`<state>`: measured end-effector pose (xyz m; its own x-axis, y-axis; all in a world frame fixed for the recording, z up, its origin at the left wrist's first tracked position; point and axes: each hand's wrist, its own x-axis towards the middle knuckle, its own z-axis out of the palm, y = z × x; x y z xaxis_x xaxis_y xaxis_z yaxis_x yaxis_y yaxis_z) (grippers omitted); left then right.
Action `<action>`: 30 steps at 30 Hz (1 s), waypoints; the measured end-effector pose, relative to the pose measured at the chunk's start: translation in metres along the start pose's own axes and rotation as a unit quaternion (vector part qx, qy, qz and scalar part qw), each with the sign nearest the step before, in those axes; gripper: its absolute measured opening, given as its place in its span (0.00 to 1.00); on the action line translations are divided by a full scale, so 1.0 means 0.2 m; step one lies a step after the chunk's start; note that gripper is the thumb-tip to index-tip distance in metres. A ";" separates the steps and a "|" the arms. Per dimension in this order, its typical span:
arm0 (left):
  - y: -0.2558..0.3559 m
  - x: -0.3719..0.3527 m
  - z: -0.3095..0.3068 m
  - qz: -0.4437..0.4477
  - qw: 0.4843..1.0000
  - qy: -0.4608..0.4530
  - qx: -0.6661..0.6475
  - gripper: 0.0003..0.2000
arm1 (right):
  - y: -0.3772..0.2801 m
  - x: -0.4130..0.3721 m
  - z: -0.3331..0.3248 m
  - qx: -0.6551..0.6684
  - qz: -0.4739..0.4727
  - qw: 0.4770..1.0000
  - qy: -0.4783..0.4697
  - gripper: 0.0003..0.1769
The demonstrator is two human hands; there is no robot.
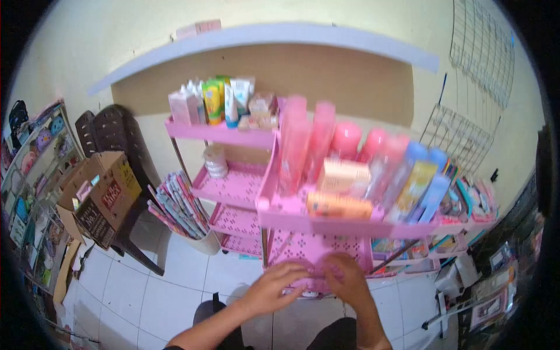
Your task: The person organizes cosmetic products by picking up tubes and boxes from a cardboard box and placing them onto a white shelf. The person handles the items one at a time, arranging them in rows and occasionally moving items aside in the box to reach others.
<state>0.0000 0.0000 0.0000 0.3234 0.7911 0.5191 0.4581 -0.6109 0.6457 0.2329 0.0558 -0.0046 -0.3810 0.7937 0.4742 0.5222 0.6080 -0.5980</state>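
My left hand is at the front edge of the lower tier of a pink rolling cart, fingers stretched out toward the right. Close beside it my right hand is over the same edge, its fingers apart and slightly bent. Neither hand shows anything held. Above them, the cart's top tray carries tall pink bottles, pink round-topped containers, a cream box, an orange box, a yellow tube and blue-capped bottles.
A second pink cart behind holds tubes, boxes and stacked white tubs. Rolled paper stands in a bin. An open cardboard box is on a brown chair. Wire racks lean at the right.
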 end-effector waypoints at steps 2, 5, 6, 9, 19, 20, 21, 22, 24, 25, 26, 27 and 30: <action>-0.01 -0.07 0.13 -0.040 0.997 -0.001 -0.063 0.14 | 0.05 -0.09 0.02 0.012 0.007 1.000 -0.018 0.12; 0.29 0.06 -0.18 -0.062 0.997 -0.012 -0.047 0.16 | -0.26 0.06 -0.10 0.087 0.041 0.995 -0.012 0.11; 0.35 0.07 -0.21 -0.097 0.992 -0.022 -0.082 0.14 | -0.31 0.07 -0.13 0.083 0.037 0.996 -0.011 0.11; 0.52 0.10 -0.33 -0.162 0.978 -0.027 -0.130 0.12 | -0.49 0.08 -0.22 0.073 0.083 0.993 -0.034 0.10; 1.06 0.41 -0.88 -0.213 0.974 0.014 -0.081 0.10 | -1.18 0.35 -0.76 0.181 0.159 0.969 -0.050 0.09; 1.10 0.46 -0.93 -0.212 0.974 0.018 -0.082 0.10 | -1.23 0.39 -0.82 0.187 0.162 0.968 -0.048 0.09; 1.15 0.50 -0.99 -0.206 0.976 0.039 -0.064 0.09 | -1.29 0.41 -0.89 0.187 0.161 0.968 -0.052 0.09; 1.19 0.54 -1.05 -0.200 0.977 0.059 -0.045 0.09 | -1.34 0.45 -0.96 0.164 0.156 0.973 -0.047 0.09; 1.25 0.59 -1.15 -0.201 0.976 0.079 -0.031 0.07 | -1.39 0.49 -1.06 0.123 0.156 0.979 -0.041 0.09; 1.26 0.62 -1.20 -0.196 0.976 0.097 -0.018 0.06 | -1.41 0.50 -1.09 0.124 0.156 0.979 -0.043 0.09; 1.25 0.64 -1.25 -0.197 0.975 0.099 -0.019 0.06 | -1.43 0.51 -1.11 0.131 0.158 0.978 -0.026 0.08; 1.24 0.65 -1.29 -0.202 0.972 0.123 -0.002 0.05 | -1.44 0.49 -1.13 0.137 0.162 0.977 -0.011 0.08; 1.11 0.68 -1.42 -0.196 0.962 0.190 0.017 0.08 | -1.45 0.47 -1.13 0.141 0.178 0.974 -0.010 0.08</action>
<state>-0.0905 -0.0368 0.3730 -0.2036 0.8887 0.4108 0.5122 -0.2609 0.8183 0.2182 -0.0507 0.3596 -0.2304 0.9536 0.1937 0.3945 0.2735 -0.8773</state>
